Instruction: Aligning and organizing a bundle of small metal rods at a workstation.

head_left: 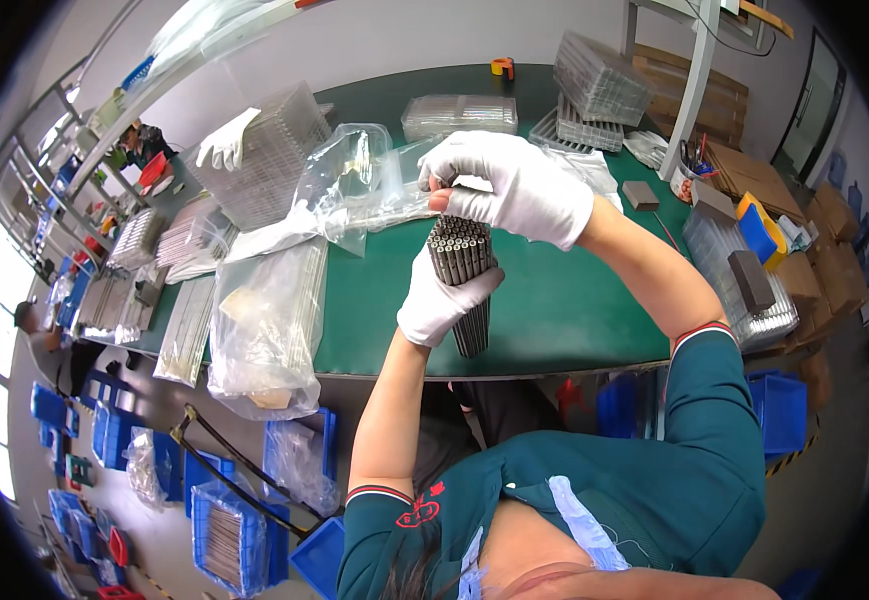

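Note:
A tight bundle of thin grey metal rods [461, 255] stands nearly upright above the near edge of the green table, its round rod ends facing up. My left hand [444, 297], in a white glove, is wrapped round the bundle, with the thumb across its front. Just over the top of the bundle is my right hand [514, 188], also gloved in white, with bare fingertips showing. Its fingers are curled in toward the thumb. Whatever they pinch, if anything, is hidden.
The green table [574, 310] carries plastic bags of rods [269, 320] on the left, stacked clear trays [264, 165] behind them, and a white glove [227, 140]. More clear trays [599, 85] stand at the back right. Blue bins [229, 540] sit on the floor.

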A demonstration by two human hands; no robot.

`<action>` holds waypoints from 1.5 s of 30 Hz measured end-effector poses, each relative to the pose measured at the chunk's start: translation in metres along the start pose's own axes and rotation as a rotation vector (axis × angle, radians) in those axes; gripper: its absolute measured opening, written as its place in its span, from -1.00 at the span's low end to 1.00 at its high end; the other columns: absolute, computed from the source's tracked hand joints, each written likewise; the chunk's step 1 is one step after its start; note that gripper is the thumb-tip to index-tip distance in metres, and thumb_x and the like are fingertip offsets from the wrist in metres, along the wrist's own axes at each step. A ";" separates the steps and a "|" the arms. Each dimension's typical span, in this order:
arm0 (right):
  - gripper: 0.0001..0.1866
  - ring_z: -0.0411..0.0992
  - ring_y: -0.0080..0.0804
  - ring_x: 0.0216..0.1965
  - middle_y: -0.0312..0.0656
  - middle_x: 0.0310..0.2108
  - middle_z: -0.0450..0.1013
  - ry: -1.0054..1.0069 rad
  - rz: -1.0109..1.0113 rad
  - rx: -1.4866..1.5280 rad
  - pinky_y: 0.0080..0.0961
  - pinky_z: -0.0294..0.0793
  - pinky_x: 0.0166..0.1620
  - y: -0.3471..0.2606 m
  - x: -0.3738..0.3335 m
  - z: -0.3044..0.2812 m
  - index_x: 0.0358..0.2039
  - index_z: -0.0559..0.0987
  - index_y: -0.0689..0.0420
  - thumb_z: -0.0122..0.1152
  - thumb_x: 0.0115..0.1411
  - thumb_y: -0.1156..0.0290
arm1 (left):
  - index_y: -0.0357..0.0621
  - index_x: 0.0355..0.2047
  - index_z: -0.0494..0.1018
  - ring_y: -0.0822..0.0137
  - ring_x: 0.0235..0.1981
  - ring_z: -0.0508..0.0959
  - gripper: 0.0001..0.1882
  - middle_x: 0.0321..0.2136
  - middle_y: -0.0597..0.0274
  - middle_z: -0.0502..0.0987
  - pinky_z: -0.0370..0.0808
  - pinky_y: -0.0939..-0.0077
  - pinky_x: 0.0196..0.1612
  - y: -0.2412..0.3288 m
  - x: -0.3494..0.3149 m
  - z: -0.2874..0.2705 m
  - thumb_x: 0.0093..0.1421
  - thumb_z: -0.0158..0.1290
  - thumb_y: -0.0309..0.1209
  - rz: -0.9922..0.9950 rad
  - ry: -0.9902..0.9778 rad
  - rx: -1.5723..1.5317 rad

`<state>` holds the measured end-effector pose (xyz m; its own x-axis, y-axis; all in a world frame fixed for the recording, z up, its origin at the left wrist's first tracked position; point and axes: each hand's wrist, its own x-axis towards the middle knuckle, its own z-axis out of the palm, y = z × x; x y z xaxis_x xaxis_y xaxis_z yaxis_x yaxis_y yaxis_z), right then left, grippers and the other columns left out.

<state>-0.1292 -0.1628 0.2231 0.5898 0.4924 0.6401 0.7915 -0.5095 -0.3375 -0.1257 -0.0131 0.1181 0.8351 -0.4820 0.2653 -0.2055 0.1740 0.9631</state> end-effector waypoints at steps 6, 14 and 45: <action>-0.83 0.43 -0.35 -0.29 -0.22 -0.32 0.46 0.104 -0.067 -0.040 -0.49 0.41 -0.19 -0.003 0.004 -0.007 -0.42 0.47 0.19 0.25 0.06 0.40 | -0.21 -0.18 0.37 0.51 -0.39 0.46 -0.54 -0.39 0.33 0.47 0.44 0.59 -0.26 0.001 0.001 0.003 -0.14 0.23 -0.51 0.035 0.025 0.000; -0.83 0.41 -0.38 -0.29 -0.21 -0.34 0.46 0.058 0.063 -0.019 -0.51 0.40 -0.17 0.003 0.001 -0.006 -0.42 0.46 0.20 0.24 0.08 0.40 | -0.21 -0.14 0.35 0.51 -0.37 0.46 -0.50 -0.38 0.34 0.46 0.44 0.58 -0.25 0.002 -0.001 0.003 -0.15 0.23 -0.52 0.029 0.008 -0.061; -0.85 0.44 -0.39 -0.31 -0.19 -0.32 0.46 0.005 0.099 -0.040 -0.52 0.44 -0.20 0.000 -0.006 -0.003 -0.42 0.44 0.21 0.23 0.07 0.46 | -0.19 -0.13 0.33 0.54 -0.37 0.43 -0.49 -0.37 0.37 0.44 0.42 0.59 -0.24 0.002 -0.001 0.002 -0.14 0.24 -0.54 0.035 -0.007 -0.028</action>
<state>-0.1327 -0.1680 0.2215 0.6641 0.4348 0.6083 0.7222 -0.5837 -0.3712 -0.1285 -0.0142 0.1197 0.8238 -0.4812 0.2996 -0.2202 0.2154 0.9514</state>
